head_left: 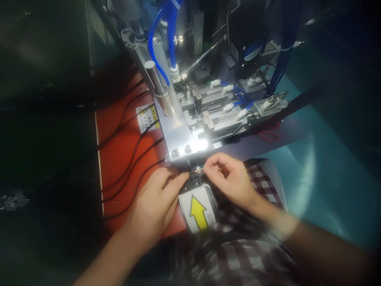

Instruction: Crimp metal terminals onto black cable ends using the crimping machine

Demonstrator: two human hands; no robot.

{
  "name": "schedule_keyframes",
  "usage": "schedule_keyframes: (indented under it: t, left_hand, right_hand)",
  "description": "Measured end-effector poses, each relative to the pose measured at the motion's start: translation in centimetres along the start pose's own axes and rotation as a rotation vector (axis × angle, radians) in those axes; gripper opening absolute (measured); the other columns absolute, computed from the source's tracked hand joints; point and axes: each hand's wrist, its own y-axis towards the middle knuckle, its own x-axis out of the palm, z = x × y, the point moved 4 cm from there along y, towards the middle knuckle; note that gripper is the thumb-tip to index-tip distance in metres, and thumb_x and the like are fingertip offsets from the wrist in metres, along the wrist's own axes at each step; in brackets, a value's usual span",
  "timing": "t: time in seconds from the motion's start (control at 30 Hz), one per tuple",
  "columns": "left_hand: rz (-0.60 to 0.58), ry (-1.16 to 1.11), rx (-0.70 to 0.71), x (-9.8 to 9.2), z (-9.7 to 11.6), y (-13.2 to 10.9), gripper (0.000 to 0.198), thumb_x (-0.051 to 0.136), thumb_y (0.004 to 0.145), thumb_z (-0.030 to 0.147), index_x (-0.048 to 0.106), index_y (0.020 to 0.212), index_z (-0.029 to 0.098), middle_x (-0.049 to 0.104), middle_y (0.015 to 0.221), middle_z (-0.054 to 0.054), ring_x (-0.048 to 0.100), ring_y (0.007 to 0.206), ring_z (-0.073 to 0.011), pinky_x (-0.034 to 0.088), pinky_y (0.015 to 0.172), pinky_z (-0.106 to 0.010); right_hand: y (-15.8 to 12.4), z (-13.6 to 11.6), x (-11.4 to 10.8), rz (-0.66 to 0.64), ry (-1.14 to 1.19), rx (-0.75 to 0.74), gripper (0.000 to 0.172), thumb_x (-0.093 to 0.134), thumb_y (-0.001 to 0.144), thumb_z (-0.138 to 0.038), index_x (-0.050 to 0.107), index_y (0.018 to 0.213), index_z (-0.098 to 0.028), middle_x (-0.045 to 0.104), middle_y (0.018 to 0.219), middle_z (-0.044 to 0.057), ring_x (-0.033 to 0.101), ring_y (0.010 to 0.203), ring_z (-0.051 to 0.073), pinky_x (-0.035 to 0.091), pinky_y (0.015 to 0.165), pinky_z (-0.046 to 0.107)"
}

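The right hand [230,178] has thumb and forefinger drawn together, pinching one end of a small thin piece [198,170] (its details are too blurred to make out). That piece sits just beyond the near edge of a shiny metal plate [175,137], between the two hands. The left hand [159,198] is curled on the piece's other side, thumb tip close to it; whether it grips anything I cannot tell. Below lies a white label [196,208] with a yellow arrow, by the near right corner of the red base [119,171]. Black cables [135,149] run from the base's left edge toward the plate; blue tubes [172,35] rise above it.
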Motion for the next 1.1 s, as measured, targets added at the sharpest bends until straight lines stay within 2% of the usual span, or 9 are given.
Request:
schedule_keyframes:
  t: [0.57,0.8,1.1]
  left_hand:
    - [0.022,0.011,0.021,-0.11,0.15,0.13,0.028,0.046,0.092,0.004,0.057,0.116,0.013,0.056,0.102,-0.008,0.057,0.093,-0.0171,0.049,0.075,-0.025]
    - [0.02,0.011,0.025,-0.13,0.15,0.06,0.027,0.046,0.091,0.003,0.059,0.114,0.01,0.057,0.101,-0.009,0.056,0.094,-0.0171,0.048,0.077,-0.025]
    - [0.012,0.028,0.016,-0.09,0.05,-0.09,0.029,0.047,0.091,0.004,0.058,0.117,0.013,0.056,0.104,-0.008,0.057,0.096,-0.0172,0.048,0.078,-0.025]
  right_hand:
    - [-0.15,0.75,0.22,-0.053,0.015,0.04,0.012,0.059,0.087,-0.027,0.058,0.079,-0.019,0.059,0.078,0.003,0.056,0.072,0.016,0.047,0.062,0.027]
    - [-0.17,0.65,0.2,-0.07,0.031,0.061,0.012,0.06,0.087,-0.027,0.059,0.079,-0.018,0.058,0.077,0.002,0.055,0.07,0.015,0.046,0.063,0.028]
    - [-0.15,0.99,0.29,-0.082,0.068,0.093,0.014,0.06,0.088,-0.029,0.058,0.08,-0.018,0.056,0.077,0.001,0.053,0.068,0.014,0.045,0.061,0.026]
